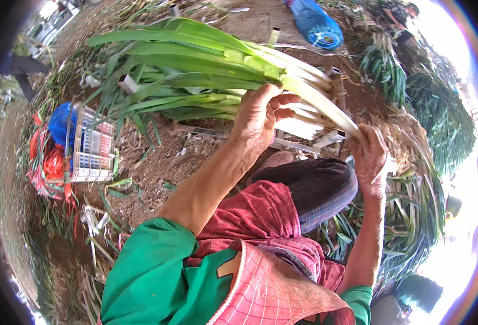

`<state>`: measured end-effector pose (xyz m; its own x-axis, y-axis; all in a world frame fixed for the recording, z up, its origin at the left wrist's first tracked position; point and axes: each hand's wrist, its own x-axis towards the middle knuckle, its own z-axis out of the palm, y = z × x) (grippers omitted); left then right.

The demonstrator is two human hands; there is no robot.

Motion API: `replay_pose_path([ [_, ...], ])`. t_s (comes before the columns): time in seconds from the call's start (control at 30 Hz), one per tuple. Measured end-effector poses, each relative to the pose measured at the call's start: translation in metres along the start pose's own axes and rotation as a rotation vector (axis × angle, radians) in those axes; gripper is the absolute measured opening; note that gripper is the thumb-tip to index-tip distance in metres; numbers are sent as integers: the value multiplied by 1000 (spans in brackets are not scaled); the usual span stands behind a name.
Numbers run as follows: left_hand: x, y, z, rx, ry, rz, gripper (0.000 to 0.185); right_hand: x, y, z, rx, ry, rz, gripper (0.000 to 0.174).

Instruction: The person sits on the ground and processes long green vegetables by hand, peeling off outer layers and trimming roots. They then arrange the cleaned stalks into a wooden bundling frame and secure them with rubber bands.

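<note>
Both my hands hold one large leek [318, 95], its white shank to the right and its broad green leaves spreading left. My left hand [261, 111] pinches the stalk where the leaves begin. The fingers of my right hand [369, 150] close around the white root end. Under the held leek, more leeks [206, 99] lie in a pile across a low metal frame [295, 145], their white ends also to the right. Part of that pile is hidden by the raised leaves.
A plastic crate [94, 172] with blue and red plastic strands beside it stands at left. Heaps of leeks [413, 215] lie at right. A blue plastic roll [318, 26] rests on the ground ahead. Upright metal posts [128, 84] rise by the pile. A person [401, 14] is at the far upper right.
</note>
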<state>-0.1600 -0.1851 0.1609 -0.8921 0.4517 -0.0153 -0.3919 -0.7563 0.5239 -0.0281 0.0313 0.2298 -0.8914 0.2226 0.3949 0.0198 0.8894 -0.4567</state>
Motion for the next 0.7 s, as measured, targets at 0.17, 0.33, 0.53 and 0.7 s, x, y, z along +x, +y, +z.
replay_pose_path([
  [0.17,-8,-25,57,73,-133,-8,34,-47,15,-25,115,50,133,29],
  [0.33,-6,-57,106,234,-208,-136,27,-107,33,-34,112,247,297,31],
  [0.53,-9,-125,155,420,-298,-297,20,-176,47,-38,134,501,480,27],
  [0.7,-23,-181,185,579,-329,-410,22,-220,51,-49,608,556,707,31],
])
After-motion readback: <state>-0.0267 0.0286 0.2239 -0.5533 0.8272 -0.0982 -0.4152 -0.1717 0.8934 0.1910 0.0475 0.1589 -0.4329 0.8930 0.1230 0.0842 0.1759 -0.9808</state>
